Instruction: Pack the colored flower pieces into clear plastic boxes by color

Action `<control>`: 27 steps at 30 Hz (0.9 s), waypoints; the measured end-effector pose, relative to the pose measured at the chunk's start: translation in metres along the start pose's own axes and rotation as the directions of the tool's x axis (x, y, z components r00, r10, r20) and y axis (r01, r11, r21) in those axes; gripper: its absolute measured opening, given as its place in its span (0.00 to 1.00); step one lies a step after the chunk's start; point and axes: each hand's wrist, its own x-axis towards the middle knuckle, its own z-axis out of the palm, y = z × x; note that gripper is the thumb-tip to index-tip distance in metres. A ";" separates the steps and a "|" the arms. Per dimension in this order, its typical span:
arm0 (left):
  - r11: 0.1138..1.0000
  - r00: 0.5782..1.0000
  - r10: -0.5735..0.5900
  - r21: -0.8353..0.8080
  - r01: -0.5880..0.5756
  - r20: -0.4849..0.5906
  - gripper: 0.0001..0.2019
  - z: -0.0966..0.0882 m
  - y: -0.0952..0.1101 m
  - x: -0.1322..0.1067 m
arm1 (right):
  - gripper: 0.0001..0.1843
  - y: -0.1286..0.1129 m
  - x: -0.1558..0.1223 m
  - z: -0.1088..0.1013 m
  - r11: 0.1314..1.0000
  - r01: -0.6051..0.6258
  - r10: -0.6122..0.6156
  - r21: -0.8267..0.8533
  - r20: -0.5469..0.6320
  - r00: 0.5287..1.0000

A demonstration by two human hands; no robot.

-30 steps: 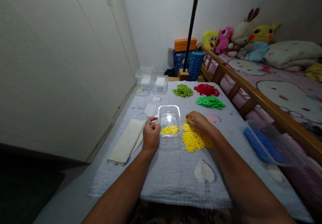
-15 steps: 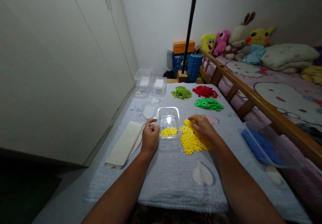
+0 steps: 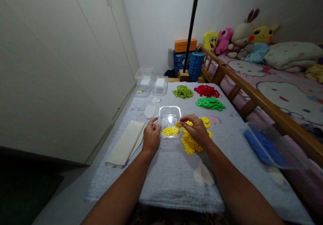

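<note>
Plastic box point(image 3: 170, 107): some yellow snowflake discs point(image 3: 170, 130) inside
Yellow pile point(image 3: 190, 145): more left outside
Right hand point(image 3: 196, 129): pinching one disc point(image 3: 178, 124)
Left hand point(image 3: 151, 135): curled beside box, grip unclear

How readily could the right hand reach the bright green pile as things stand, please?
Probably yes: only flat yellow pieces and cloth lie between the right hand and the bright green pile, though the fingers seem to hold a yellow piece.

Left forearm point(image 3: 123, 184) stretches forward, angled inward | left hand point(image 3: 151, 134) sits loosely curled | right forearm point(image 3: 233, 178) slants in opposite | right hand point(image 3: 196, 128) arches over, and I see thumb and forefinger point(image 3: 186, 118) pinching, neat and close!
</note>
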 end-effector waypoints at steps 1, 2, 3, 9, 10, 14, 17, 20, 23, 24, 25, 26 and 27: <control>1.000 1.000 0.005 0.001 -0.005 0.000 0.26 0.000 -0.001 0.000 | 0.05 -0.003 -0.001 0.005 1.000 0.019 -0.019 -0.025 0.024 1.000; 1.000 1.000 0.008 0.000 -0.008 -0.002 0.26 0.000 -0.002 0.001 | 0.05 -0.006 -0.002 0.009 0.998 0.032 -0.029 -0.053 0.051 0.998; 1.000 1.000 0.008 -0.004 -0.008 -0.004 0.26 0.000 -0.002 0.001 | 0.05 -0.007 -0.003 0.012 0.996 0.039 -0.032 -0.084 0.077 0.997; 1.000 1.000 -0.010 -0.029 0.010 -0.016 0.25 0.000 -0.001 0.001 | 0.08 -0.004 -0.005 0.015 0.957 0.110 -0.067 -0.267 0.165 0.984; 0.999 1.000 -0.013 -0.034 0.012 -0.018 0.25 0.001 -0.001 0.001 | 0.08 -0.002 -0.004 0.013 0.945 0.115 -0.073 -0.305 0.145 0.987; 0.998 0.999 -0.029 -0.058 0.027 -0.028 0.23 0.000 0.001 0.000 | 0.13 0.012 0.000 0.001 0.906 0.015 -0.021 -0.423 -0.010 1.000; 0.997 0.999 -0.013 -0.078 0.010 -0.039 0.21 0.000 0.000 0.000 | 0.13 0.025 0.001 -0.005 0.871 -0.038 0.033 -0.490 -0.020 0.999; 0.996 0.999 0.004 -0.083 -0.008 -0.048 0.19 0.000 -0.002 0.001 | 0.11 0.035 -0.003 -0.007 0.823 0.014 0.052 -0.568 0.100 0.994; 0.997 0.999 0.002 -0.075 -0.006 -0.053 0.19 0.000 -0.002 0.001 | 0.10 0.039 -0.007 -0.005 0.788 0.080 0.074 -0.610 0.223 0.972; 0.997 0.999 0.002 -0.071 -0.006 -0.053 0.19 0.000 -0.002 0.001 | 0.09 0.040 -0.008 -0.004 0.784 0.090 0.083 -0.615 0.248 0.965; 0.998 0.999 0.001 -0.069 -0.005 -0.053 0.19 0.000 -0.002 0.001 | 0.08 0.041 -0.009 -0.003 0.783 0.096 0.089 -0.615 0.264 0.960; 0.998 0.999 0.001 -0.066 -0.004 -0.051 0.19 0.000 -0.002 0.000 | 0.08 0.041 -0.009 -0.003 0.786 0.097 0.091 -0.610 0.270 0.959; 0.998 0.999 0.001 -0.065 -0.004 -0.049 0.19 0.000 -0.002 0.000 | 0.07 0.041 -0.009 -0.003 0.793 0.093 0.089 -0.602 0.265 0.960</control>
